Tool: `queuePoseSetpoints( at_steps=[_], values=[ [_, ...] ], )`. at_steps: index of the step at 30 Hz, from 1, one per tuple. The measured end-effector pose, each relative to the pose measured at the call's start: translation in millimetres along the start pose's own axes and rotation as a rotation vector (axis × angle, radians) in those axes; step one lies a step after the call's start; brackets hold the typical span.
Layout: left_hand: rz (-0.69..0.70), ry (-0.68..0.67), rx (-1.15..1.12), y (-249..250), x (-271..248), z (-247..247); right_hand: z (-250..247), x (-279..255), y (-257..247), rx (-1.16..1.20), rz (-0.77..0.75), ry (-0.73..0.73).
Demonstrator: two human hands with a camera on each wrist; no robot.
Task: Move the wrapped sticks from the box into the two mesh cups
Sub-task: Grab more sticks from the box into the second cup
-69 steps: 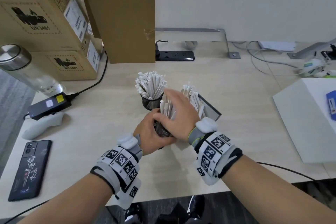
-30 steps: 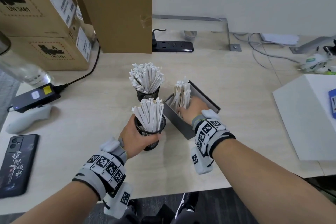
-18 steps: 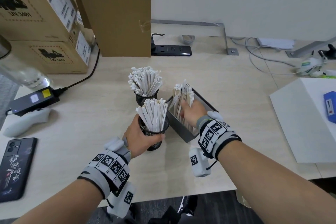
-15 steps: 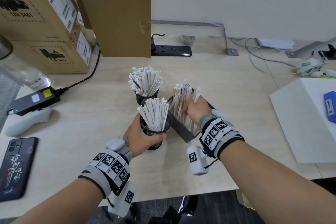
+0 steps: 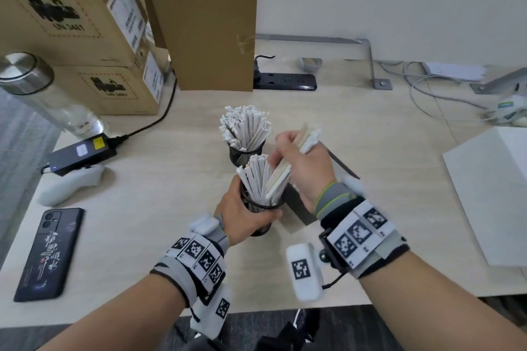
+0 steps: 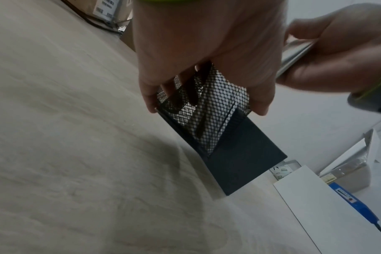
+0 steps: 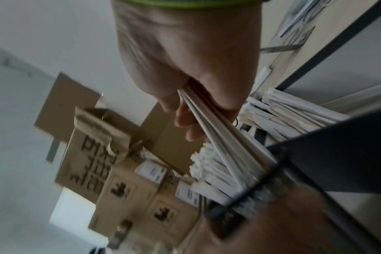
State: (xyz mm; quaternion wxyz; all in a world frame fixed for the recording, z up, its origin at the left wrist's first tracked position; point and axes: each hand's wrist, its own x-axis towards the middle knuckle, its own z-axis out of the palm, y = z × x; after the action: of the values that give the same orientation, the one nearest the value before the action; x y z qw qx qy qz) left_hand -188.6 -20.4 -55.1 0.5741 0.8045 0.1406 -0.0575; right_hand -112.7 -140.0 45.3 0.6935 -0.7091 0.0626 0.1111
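Observation:
Two black mesh cups stand mid-table. The far cup is packed with white wrapped sticks. My left hand grips the near cup, which holds several sticks. My right hand grips a bundle of wrapped sticks, tilted, with its lower ends inside the near cup's rim. The dark box lies right of that cup, mostly hidden under my right hand. In the right wrist view, more sticks lie in the box. In the left wrist view, my fingers wrap the mesh cup.
A phone, a white controller, a power bank and a glass bottle sit at the left. Cardboard boxes and a power strip stand behind. A white box and cables occupy the right.
My right hand has lifted a bundle of sticks out of the box and swung it left into the near cup. My left hand has kept its grip on that cup.

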Motion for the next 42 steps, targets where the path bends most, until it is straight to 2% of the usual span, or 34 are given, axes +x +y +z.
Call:
queuePoseSetpoints(
  at_steps=[3, 5, 6, 9, 11, 13, 16, 17, 20, 22, 24, 26, 28, 34, 42],
  values=[
    [0.025, 0.000, -0.042, 3.0, -0.9, -3.5, -2.8, 0.1, 19.5, -0.326, -0.189, 0.071],
    [0.032, -0.012, -0.035, 3.8, -1.9, -5.6, -3.0, 1.3, 21.0, -0.443, -0.269, 0.093],
    [0.039, -0.014, -0.032, 4.4, -1.7, -5.9, -2.5, 1.7, 22.0, -0.498, -0.283, 0.053],
    [0.038, -0.017, -0.006, 6.9, -1.7, -5.9, 3.3, -4.1, 32.5, -0.739, -0.303, -0.187],
    [0.033, -0.020, 0.004, 7.5, -2.1, -5.5, 3.7, -5.7, 40.7, -0.780, -0.354, -0.220],
    [0.027, -0.013, 0.012, 8.4, -0.8, -4.5, 0.4, -1.1, 46.1, -0.760, -0.397, -0.165],
    [0.007, -0.006, 0.041, 10.3, 2.6, -3.5, -1.7, 2.6, 50.0, -0.786, -0.401, -0.202],
    [0.007, -0.002, 0.041, 10.6, 3.8, -2.8, -3.9, 4.1, 50.1, -0.755, -0.399, -0.173],
    [-0.012, 0.017, 0.043, 6.7, 4.7, -4.7, -18.1, 12.9, 45.9, -0.609, -0.310, 0.024],
    [-0.021, 0.007, 0.066, 2.9, 4.3, -4.9, -33.6, 23.4, 49.6, -0.605, -0.135, 0.137],
    [-0.028, 0.000, 0.077, -2.4, 3.2, -6.7, -44.0, 29.9, 56.5, -0.599, 0.065, 0.175],
    [-0.031, 0.001, 0.074, -5.6, 2.8, -5.6, -48.9, 33.3, 61.6, -0.544, 0.186, 0.156],
    [-0.018, 0.008, 0.078, -6.4, 2.2, -5.1, -48.0, 37.3, 63.5, -0.532, 0.230, 0.120],
    [0.003, -0.012, 0.147, -6.4, 1.6, -4.9, -39.9, 53.6, 80.7, -0.659, 0.279, 0.053],
    [0.007, -0.012, 0.156, -8.3, 3.0, -5.8, -43.2, 55.5, 75.9, -0.635, 0.340, -0.041]
  ],
)
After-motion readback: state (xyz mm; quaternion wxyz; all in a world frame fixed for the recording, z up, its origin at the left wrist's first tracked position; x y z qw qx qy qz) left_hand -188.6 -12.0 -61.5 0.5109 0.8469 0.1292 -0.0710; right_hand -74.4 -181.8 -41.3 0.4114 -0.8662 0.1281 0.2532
